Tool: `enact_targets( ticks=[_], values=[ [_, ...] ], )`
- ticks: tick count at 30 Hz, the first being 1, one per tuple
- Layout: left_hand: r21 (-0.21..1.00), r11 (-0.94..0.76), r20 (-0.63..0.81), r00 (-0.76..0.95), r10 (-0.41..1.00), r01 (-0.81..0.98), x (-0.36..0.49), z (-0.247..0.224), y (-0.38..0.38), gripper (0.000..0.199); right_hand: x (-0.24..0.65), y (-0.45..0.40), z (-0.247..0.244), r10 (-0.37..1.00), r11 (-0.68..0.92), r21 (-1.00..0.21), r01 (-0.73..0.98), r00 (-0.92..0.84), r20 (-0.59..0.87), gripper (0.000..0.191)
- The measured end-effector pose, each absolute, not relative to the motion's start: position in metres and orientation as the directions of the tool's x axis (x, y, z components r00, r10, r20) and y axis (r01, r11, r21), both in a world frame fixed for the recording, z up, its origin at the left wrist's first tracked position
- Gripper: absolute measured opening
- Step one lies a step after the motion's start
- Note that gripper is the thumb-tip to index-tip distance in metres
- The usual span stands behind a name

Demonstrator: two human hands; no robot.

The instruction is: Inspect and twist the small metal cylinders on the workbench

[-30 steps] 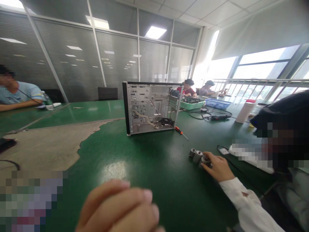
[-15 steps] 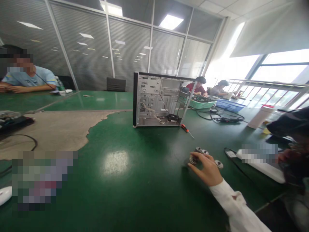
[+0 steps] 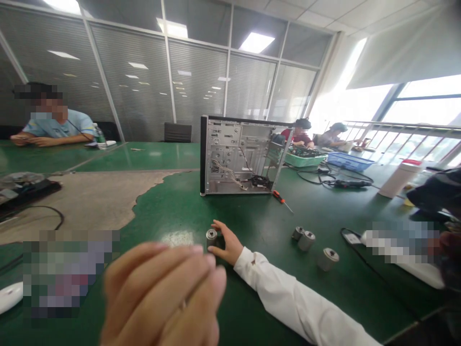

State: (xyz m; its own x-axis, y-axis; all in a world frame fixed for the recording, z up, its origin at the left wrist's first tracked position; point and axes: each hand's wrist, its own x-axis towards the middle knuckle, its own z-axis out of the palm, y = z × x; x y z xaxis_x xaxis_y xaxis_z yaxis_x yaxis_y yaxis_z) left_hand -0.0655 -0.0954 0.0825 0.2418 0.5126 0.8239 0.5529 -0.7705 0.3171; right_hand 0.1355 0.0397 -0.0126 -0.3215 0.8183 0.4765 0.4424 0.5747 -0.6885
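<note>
Green workbench (image 3: 162, 202): right hand (image 3: 225, 245) pinches an upright metal cylinder (image 3: 211, 239), left hand (image 3: 162, 293) hovers beside it, empty, fingers together; three more cylinders (image 3: 306, 240) stand off to the right.

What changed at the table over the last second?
The right hand has taken one metal cylinder leftward, away from the group, and holds it on the table. The left hand, open, is back in view near the camera. The other three cylinders stand apart to the right, no longer under the hand. The PC case and screwdriver stayed put.
</note>
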Motion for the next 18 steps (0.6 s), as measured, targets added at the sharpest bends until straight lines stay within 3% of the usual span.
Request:
enact_targets(
  ticks=[2,4,6,9,12,18],
  values=[
    [0.114,-0.760,0.890,0.275,0.364,0.639,-0.039,0.113,-0.053,0.045,0.136,0.045,-0.019,0.848,0.529,-0.772,0.352,-0.258,0.463,0.065],
    [0.064,-0.728,0.879,0.306,0.364,0.683,-0.021,0.113,-0.013,0.030,0.142,0.049,-0.025,0.892,0.450,-0.858,0.247,-0.165,0.421,0.053],
    [0.164,-0.655,0.799,0.291,0.527,0.737,-0.013,0.085,0.016,0.027,0.149,0.055,-0.029,0.927,0.374,-0.918,0.128,-0.086,0.366,0.044],
    [0.314,-0.573,0.647,0.272,0.713,0.757,-0.014,0.026,0.034,0.045,0.154,0.062,-0.032,0.951,0.307,-0.952,0.004,-0.047,0.306,0.037],
    [0.394,-0.571,0.550,0.313,0.775,0.721,-0.015,-0.012,0.035,0.056,0.153,0.065,-0.034,0.956,0.289,-0.957,-0.002,-0.061,0.288,0.036],
    [0.486,-0.538,0.533,0.255,0.807,0.688,-0.011,-0.013,0.036,0.032,0.151,0.062,-0.030,0.957,0.285,-0.958,0.005,-0.065,0.284,0.035]
  ],
)
